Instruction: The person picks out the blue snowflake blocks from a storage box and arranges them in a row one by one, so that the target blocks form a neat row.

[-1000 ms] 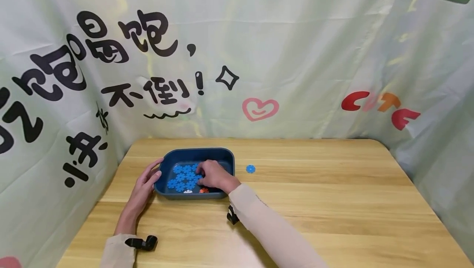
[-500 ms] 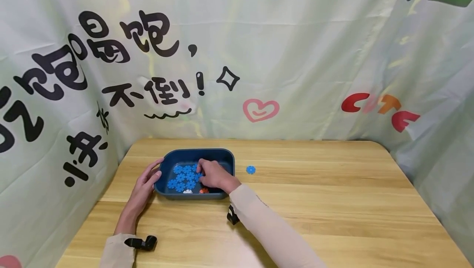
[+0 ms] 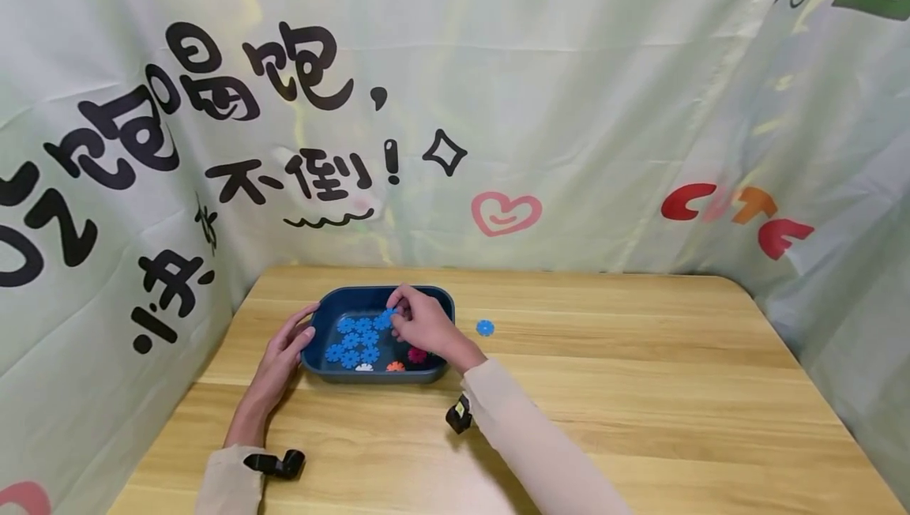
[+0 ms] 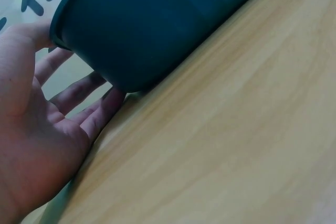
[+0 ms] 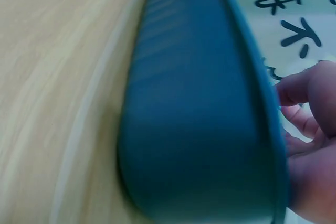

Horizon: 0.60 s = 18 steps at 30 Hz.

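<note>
At the left end of the dark blue tray [image 3: 377, 378], the left hand [image 3: 283, 355] rests against the outer wall; its fingers are spread, almost straight, and do not grip. The tray stands on the table [image 3: 640, 389]; it looks stiff and smooth, so I think it could slide, and its rim is the natural place to hold.

Inside lie flat blue pieces [image 3: 360, 340] with notched edges, and a white piece [image 3: 364, 367] near the front wall. They are probably light, rigid plastic, not fragile but somewhat slippery.

Further right, the right hand [image 3: 431, 328] is over the tray, its fingers nearly closed; they seem to pinch one blue piece [image 3: 389, 315] by its edge, which suits such a thin disc. Below lie an orange piece [image 3: 395, 366] and a magenta piece [image 3: 417, 355].

To the right of the tray, a blue disc [image 3: 485, 328] lies flat on the table; its notched rim should give purchase.
</note>
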Tool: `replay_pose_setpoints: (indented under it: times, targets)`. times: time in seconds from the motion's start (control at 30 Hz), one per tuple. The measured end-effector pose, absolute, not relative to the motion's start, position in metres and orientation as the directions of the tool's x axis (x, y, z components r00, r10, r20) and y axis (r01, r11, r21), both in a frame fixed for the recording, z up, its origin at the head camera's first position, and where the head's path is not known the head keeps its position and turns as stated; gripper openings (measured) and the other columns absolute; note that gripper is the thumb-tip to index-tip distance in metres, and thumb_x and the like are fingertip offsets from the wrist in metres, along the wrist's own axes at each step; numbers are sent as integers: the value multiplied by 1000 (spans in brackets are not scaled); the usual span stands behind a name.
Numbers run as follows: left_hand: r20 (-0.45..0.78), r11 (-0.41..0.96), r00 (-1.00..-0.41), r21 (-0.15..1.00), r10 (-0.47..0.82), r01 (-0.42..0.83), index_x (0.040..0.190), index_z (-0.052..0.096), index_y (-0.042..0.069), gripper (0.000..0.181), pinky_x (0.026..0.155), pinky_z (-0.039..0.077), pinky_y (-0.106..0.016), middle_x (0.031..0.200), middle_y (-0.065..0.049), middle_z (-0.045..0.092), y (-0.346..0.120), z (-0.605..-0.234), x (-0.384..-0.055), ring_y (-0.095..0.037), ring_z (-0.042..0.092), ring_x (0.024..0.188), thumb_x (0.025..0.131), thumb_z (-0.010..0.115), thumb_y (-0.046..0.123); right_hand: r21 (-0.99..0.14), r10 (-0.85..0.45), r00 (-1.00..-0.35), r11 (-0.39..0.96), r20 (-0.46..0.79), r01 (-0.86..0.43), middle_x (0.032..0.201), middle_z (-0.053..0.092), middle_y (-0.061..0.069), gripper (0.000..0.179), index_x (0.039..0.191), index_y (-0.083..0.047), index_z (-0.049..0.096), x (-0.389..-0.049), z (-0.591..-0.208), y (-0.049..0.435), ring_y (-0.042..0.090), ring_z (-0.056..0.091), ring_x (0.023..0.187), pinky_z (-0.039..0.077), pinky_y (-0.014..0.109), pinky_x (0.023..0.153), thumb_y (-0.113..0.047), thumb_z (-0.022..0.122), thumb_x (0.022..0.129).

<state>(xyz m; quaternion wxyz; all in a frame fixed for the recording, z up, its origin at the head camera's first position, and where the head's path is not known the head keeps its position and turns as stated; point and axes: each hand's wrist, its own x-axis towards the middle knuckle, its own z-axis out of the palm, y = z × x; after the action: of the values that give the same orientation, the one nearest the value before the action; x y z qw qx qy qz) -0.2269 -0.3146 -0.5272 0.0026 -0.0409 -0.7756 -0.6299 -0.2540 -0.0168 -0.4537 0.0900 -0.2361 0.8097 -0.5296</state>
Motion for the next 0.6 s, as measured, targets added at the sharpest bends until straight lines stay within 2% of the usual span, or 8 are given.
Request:
replay_pose_setpoints:
  times: [0.1,0.23,0.33,0.47,0.53,0.6]
  targets:
    - [57,204,-996,977,63,69,160,38,20,54,114,23,-70,165,-16,28,-314,-527,-228,-41,26,149,109,51,35,-905,-446,-886,314,127,-287,93,59,7,17,121,0,58,-251,-450,-10,33,71,82,58,29,69,-2,55,104]
    - [56,209,-996,976,65,69,160,38,21,54,115,25,-67,164,-16,30,-314,-527,-228,-40,27,148,109,50,35,-903,-437,-886,301,155,-306,91,60,8,18,121,-1,61,-248,-448,-3,23,67,74,59,33,68,-3,56,104]
    - [55,227,-996,972,67,69,160,37,21,53,115,31,-57,163,-16,31,-315,-527,-228,-38,31,147,110,49,36,-920,-424,-890,259,166,-295,90,61,10,17,120,-3,63,-245,-450,-1,18,67,70,60,38,69,-2,57,104]
    - [50,252,-997,966,65,65,160,37,23,54,110,37,-42,163,-15,33,-315,-526,-227,-36,34,146,110,48,37,-939,-410,-896,207,170,-273,93,63,11,17,118,-7,65,-242,-451,2,19,69,70,61,42,70,-2,57,104]
    - [48,244,-997,968,59,61,160,37,23,54,111,36,-45,163,-14,33,-315,-526,-227,-36,34,146,110,48,38,-942,-413,-893,190,179,-277,95,63,13,18,118,-8,64,-240,-450,4,21,70,72,61,44,71,-2,57,104]
    - [50,232,-997,971,57,61,160,37,22,54,114,32,-53,164,-15,32,-315,-526,-226,-37,32,147,110,49,37,-941,-415,-889,176,195,-289,96,63,13,17,118,-8,65,-237,-448,6,23,71,72,61,44,71,-1,57,104]
